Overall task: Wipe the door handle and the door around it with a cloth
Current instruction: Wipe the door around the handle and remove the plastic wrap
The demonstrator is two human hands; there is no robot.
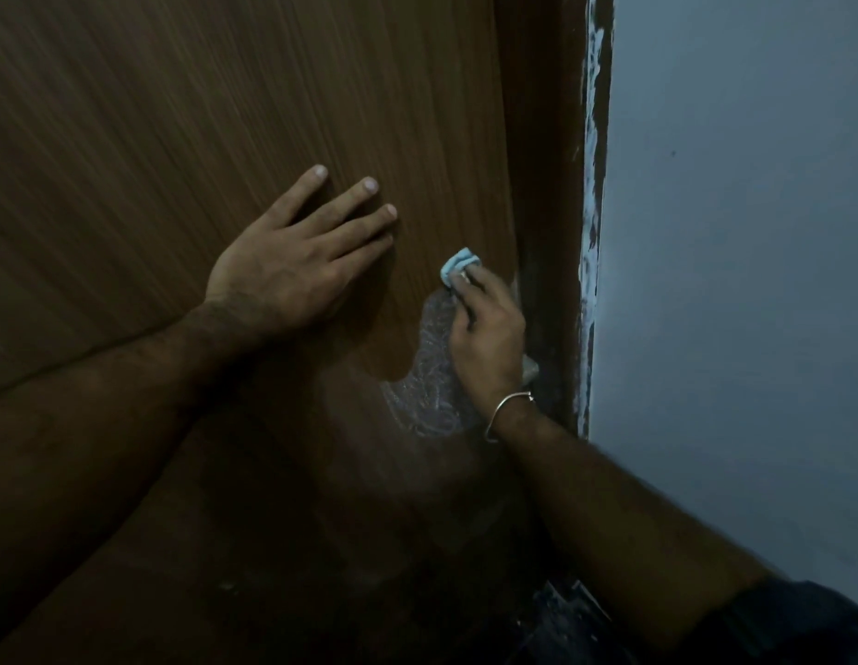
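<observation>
Wiping underway — right hand (487, 328) pinches light-blue cloth (458, 265) against wooden door (225, 112); smeared patch below grip unfinished. Left hand (292, 271) spread flat beside. Handle unseen.

Silver bangle (508, 415), dark sleeve (796, 621)

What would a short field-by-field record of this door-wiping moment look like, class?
left hand: flat on the door, fingers spread
right hand: pinching a light blue cloth against the door
residue: whitish smears beside and below the right hand
bracelet: on the right wrist
door handle: not identifiable
wall: pale blue, at right
</observation>
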